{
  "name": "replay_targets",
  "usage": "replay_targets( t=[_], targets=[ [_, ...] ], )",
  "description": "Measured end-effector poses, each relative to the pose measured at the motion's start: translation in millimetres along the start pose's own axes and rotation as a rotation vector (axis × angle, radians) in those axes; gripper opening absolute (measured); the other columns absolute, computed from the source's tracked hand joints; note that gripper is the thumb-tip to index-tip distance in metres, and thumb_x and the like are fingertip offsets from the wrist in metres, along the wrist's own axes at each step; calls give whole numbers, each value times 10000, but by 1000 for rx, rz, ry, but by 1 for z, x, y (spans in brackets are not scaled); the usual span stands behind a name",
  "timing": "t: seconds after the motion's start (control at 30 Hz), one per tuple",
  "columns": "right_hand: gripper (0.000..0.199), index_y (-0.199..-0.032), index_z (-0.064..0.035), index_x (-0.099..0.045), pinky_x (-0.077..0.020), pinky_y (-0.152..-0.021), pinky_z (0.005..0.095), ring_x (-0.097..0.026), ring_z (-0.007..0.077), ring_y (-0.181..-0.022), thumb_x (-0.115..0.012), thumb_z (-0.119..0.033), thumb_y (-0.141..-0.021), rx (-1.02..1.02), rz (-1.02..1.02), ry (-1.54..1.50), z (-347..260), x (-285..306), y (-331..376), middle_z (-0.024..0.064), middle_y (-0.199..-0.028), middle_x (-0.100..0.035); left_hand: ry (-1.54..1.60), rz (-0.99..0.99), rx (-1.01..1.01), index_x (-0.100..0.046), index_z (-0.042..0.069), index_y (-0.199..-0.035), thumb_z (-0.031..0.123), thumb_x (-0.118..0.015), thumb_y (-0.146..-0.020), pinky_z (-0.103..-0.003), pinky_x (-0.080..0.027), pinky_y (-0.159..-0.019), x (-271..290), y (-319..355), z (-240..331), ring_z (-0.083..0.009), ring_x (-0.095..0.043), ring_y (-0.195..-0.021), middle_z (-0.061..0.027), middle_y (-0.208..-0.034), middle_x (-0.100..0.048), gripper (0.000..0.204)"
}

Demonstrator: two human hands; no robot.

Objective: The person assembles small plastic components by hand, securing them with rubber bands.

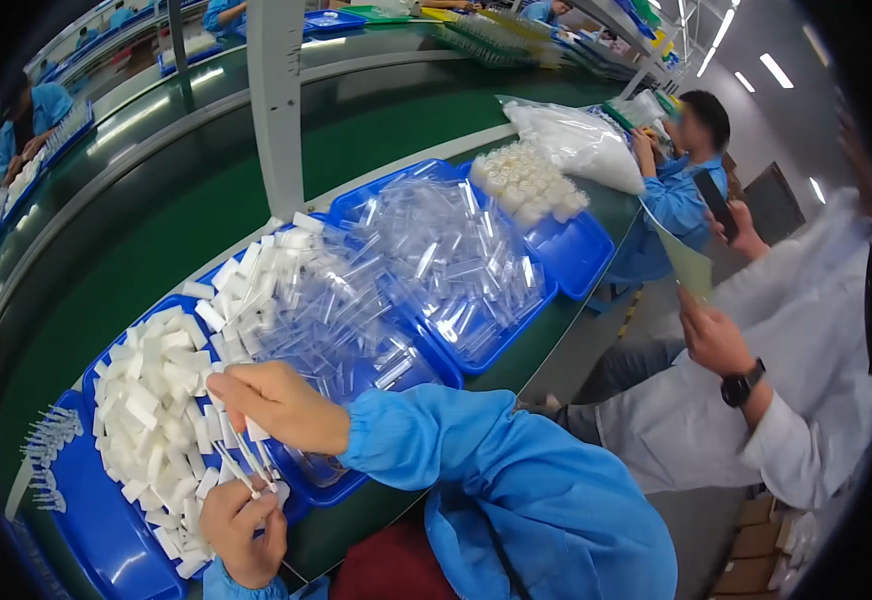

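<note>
Here, blue trays (116,545) crowd a green bench (536,345), strip lights (776,70) glowing beyond.

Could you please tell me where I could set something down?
Bare room shows on the green surface either side of the white post; on the near-left blue tray, beside white blocks; and the far-right blue tray, beside cream parts. White blocks crowd around the left hand and right hand; clear tubes crowd the middle.

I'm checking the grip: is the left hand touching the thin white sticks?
Touching: the head view shows the left hand with its fingertips against the lower ends of the thin white sticks.
</note>
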State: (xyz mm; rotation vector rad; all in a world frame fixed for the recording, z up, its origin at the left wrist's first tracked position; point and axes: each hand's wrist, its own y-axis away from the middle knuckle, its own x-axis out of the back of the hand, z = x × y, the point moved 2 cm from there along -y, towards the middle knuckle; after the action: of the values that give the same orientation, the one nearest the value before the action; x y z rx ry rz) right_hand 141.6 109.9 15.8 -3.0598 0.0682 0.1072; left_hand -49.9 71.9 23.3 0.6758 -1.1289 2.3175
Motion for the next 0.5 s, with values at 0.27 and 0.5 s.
replay_targets(
  t=[0.27,0.5],
  targets=[
    [262,-1050,-47,-631,-394,-564,236,-489,71,-652,-508,-279,-1051,50,-107,-185,-7,-3,0,8,-827,-583,8,105,30,-576,64,-1020,-127,-665,-660,-390,-487,-751,-7,4,-6,-329,-625,-851,-171,-1015,-657,417],
    [235,-1193,-74,-620,-420,-604,239,-507,93,-691,-528,-228,-1043,218,-87,-108,-15,-6,5,51,-918,-627,100,238,81,-555,59,-1056,-143,-640,-705,-382,-491,-774,-9,7,-9,-319,-628,-852,-181,-995,-639,414]
  ],
)
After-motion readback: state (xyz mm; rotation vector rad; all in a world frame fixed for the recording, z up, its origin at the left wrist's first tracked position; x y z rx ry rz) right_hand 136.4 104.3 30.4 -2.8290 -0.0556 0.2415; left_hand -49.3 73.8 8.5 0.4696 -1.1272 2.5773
